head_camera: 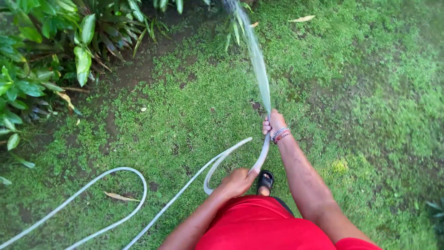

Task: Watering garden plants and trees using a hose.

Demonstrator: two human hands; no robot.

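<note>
Pale grey plastic is what I have in both hands: one hose (pixel 217 162), and I count a single length of it, though it loops twice across the grass (pixel 194 115) to the left of my hands. My right hand (pixel 274 122) is closed around the hose's end, fingers wrapped tight, with one jet of water (pixel 259 65) shooting up and away from it toward the plants (pixel 41 51). My left hand (pixel 238 181) sits lower and closer to my body, fingers curled around the same hose just behind a bend. One wrist, the right, carries a few beaded bracelets (pixel 280 134); I cannot count them exactly. I see one sandalled foot (pixel 265 181) just beside my left hand; the other foot is hidden under my red shirt (pixel 259 227). Three dry leaves lie on the ground: one leaf (pixel 119 196) down left of my left hand inside the hose loop, and two far beyond my right hand near the top edge. The hose runs off the bottom-left corner, so its far end is cut off, and the nozzle itself is covered by my fingers.
</note>
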